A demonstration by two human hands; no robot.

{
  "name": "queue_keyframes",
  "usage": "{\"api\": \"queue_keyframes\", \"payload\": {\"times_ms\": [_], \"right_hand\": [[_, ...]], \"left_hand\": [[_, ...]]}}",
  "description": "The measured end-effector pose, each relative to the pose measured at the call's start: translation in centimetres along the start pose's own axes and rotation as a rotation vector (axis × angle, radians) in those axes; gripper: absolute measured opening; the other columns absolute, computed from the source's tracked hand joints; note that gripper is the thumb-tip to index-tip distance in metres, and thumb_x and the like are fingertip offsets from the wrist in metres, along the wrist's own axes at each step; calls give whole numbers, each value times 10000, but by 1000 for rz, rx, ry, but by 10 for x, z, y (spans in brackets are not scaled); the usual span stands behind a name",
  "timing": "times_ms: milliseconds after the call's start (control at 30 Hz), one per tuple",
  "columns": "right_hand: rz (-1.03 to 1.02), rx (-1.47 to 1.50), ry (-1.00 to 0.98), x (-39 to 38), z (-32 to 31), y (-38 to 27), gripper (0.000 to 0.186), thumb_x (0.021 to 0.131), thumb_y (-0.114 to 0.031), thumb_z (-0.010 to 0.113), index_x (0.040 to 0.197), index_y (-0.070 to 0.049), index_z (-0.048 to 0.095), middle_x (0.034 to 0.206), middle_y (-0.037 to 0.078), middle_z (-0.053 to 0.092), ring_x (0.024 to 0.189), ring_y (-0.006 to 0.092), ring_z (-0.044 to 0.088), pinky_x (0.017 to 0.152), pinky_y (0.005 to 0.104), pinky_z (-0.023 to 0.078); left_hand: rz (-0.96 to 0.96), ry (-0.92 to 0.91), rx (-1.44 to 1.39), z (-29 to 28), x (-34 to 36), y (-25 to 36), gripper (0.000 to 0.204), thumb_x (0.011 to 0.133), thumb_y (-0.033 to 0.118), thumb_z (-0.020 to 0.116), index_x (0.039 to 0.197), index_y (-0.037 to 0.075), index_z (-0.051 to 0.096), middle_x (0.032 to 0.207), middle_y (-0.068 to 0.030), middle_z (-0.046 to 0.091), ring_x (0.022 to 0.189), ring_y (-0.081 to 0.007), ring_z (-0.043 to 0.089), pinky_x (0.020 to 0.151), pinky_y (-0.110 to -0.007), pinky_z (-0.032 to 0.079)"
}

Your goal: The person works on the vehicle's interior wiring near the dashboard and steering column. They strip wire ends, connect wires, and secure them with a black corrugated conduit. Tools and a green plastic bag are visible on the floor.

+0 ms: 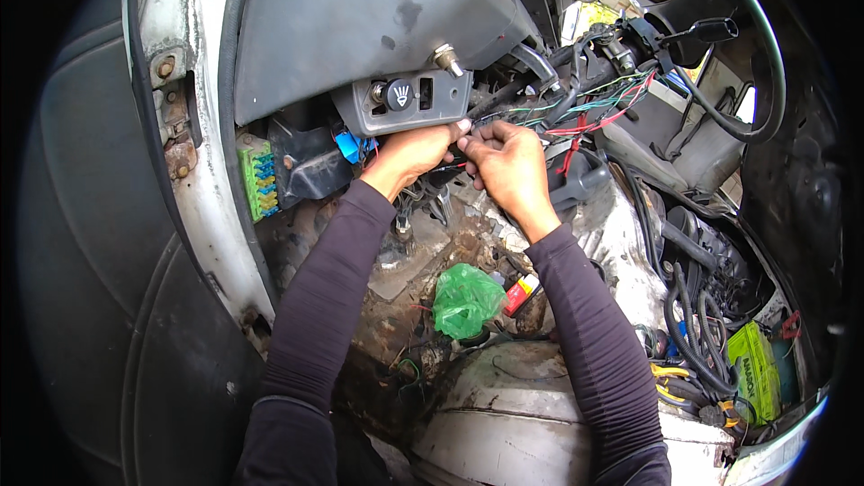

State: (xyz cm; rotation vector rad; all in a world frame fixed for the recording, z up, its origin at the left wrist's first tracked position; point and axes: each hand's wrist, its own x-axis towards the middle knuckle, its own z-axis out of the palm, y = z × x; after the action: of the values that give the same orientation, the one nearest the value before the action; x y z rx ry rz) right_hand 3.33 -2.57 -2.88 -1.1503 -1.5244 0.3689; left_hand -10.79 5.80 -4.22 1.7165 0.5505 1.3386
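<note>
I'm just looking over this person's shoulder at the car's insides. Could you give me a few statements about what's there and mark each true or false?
1. Both hands meet at thin wires just under the grey switch panel. True: the left hand and right hand pinch wires there.
2. A crumpled green plastic bag lies on the floor below the hands. True.
3. The steering wheel is at the lower left. False: it is at the upper right.
4. The person's forearms are bare. False: dark long sleeves cover them.
5. A green fuse block sits left of the hands. True.
</note>
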Motion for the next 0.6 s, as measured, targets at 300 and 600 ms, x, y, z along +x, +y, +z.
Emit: {"api": "queue_keyframes", "payload": {"times_ms": [300,600], "right_hand": [[-24,46,-92,-4,0,-2,233,949,-209,767,887,12,729,701,19,689,515,57,567,445,233,418],[165,494,-133,1,-17,-2,179,1008,-125,625,1025,40,694,701,48,652,492,107,577,418,242,435]], "left_hand": [[168,-170,-190,-14,-11,-8,245,1063,185,603,1199,-2,686,1096,-66,708,975,-143,659,841,-301,554],[93,-84,171,1,0,-9,244,1051,180,615,1222,15,670,1116,-66,725,967,-130,644,794,-304,518]]}}
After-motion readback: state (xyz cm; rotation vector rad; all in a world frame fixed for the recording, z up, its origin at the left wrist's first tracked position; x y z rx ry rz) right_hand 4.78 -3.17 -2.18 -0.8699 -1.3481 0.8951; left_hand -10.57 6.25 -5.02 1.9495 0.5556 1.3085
